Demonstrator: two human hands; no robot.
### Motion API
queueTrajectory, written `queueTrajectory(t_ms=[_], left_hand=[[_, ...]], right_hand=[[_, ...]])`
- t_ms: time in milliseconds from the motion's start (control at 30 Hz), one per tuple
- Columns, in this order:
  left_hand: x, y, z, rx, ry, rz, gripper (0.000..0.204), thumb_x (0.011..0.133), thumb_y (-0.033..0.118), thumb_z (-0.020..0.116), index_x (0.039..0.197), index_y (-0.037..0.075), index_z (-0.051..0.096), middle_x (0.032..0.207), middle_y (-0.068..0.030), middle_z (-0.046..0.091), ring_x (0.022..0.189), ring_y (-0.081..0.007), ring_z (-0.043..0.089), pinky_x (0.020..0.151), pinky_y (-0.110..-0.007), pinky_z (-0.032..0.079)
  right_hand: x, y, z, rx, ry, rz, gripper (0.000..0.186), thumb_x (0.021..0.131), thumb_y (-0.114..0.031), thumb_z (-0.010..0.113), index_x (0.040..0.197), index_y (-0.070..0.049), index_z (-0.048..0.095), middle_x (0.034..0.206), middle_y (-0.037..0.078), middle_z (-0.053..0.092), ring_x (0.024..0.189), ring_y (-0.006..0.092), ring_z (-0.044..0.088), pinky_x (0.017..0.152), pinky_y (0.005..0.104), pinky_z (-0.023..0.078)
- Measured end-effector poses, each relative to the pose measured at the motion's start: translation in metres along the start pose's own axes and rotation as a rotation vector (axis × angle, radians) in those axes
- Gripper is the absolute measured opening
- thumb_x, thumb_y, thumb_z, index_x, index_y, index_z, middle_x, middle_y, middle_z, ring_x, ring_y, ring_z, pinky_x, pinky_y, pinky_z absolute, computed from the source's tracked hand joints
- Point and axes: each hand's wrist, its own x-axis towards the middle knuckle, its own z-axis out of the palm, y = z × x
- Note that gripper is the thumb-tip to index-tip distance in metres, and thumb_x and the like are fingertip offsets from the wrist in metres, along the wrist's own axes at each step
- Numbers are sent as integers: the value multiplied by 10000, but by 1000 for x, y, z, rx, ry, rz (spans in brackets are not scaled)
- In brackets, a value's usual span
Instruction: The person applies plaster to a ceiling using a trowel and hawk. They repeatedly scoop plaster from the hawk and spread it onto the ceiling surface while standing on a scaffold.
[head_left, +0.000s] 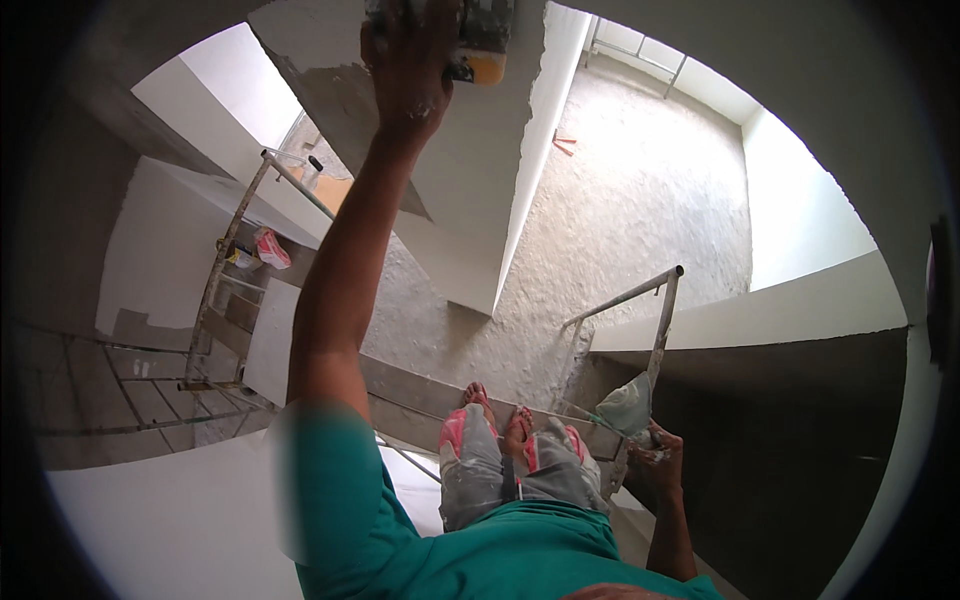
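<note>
High at the top edge of the view, gripping a dark tool with a yellow corner [486,67] in the left hand [412,60], at the end of an outstretched arm. Held by the upper part of a pale overhanging surface [480,190], though impossible to tell as touching or just clear of it (cut off by the frame and partly hidden behind the fingers). Low on the right, closed around the lower end of a pale, wedge-like piece [627,403] with the right hand [660,460]; too small and smeared to identify as a loaded blade or something else. Smeared with white on both hands, probably from filler or plaster.

Part-way through a coating job, by the look of it. Already pale and fairly even across much of the surface's middle; darker in a rough-edged grey patch [330,105] toward the upper left, apparently left to cover or blend. Ragged along the right-hand edge too, so probably not trimmed there. Hard to judge beyond the top edge. Underfoot, standing barefoot or nearly so on a plank [410,390], near a metal frame [657,330].
</note>
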Motion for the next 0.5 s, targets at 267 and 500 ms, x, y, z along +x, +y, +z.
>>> queueTrajectory(t_ms=[267,500], left_hand=[[-108,18,15,-96,-271,-67,817,585,59,756,1334,151,442,1382,-55,439,1297,-355,352,1009,-611,218],[-9,-3,-33,-38,41,-13,926,580,102,765,1406,155,349,1446,-55,370,1336,-333,326,1039,-593,210]], right_hand=[[4,0,-3,-109,-25,-93,403,676,19,725,1059,88,617,885,62,675,777,69,594,682,235,516],[-1,-2,9,52,37,-62,492,662,48,722,1135,79,592,896,67,675,777,65,585,672,224,504]])
